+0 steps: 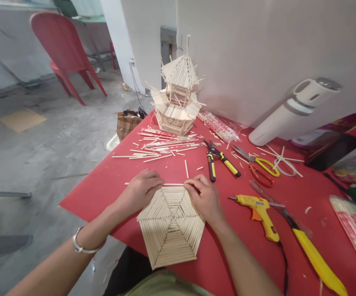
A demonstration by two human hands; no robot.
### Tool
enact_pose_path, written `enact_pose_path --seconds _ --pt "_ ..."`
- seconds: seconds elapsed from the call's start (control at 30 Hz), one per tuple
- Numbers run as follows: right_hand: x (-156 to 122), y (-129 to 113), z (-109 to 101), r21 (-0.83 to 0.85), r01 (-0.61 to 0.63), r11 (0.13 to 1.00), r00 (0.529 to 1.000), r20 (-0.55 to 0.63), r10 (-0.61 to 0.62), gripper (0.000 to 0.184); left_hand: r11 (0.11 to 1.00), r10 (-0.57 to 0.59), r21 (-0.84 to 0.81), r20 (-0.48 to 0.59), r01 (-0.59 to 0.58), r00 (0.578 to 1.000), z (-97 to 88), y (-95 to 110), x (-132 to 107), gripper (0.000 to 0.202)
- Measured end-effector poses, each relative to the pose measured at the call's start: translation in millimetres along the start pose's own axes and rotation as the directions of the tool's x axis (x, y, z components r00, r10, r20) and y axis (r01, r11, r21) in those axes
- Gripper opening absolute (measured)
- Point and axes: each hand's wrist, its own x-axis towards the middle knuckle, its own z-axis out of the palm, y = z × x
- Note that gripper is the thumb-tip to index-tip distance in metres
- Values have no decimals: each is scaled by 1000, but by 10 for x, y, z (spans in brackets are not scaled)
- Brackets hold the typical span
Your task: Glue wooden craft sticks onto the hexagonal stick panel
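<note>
A flat hexagonal panel of wooden sticks (173,238) lies at the near edge of the red table, its sticks laid in rings around a centre. Along its far edge runs a single thin stick (174,185), which juts out to the left past the panel. My left hand (142,189) pinches this stick near the panel's far left corner, fingers closed. At the far right corner, my right hand (205,199) grips the stick's other end between thumb and fingers. Just beyond the right hand, a short loose stick (186,169) lies on the table.
Behind the panel stand loose sticks (156,148) in a pile and a stick pagoda (178,98). To the right lie cutters (221,158), scissors (258,162), a yellow glue gun (259,209), a yellow-handled knife (316,255) and a white flask (285,115). A red chair (60,45) stands at left.
</note>
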Motion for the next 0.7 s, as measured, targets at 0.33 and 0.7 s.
enact_pose_path --seconds 0.33,0.7 --pt "-13 22 -67 150 -49 987 999 16 48 27 998 -57 34 31 56 998 -56 -63 -129 26" --pt "-12 42 -67 165 -56 985 998 21 53 37 997 -10 83 26 8 1000 -56 -67 -133 36"
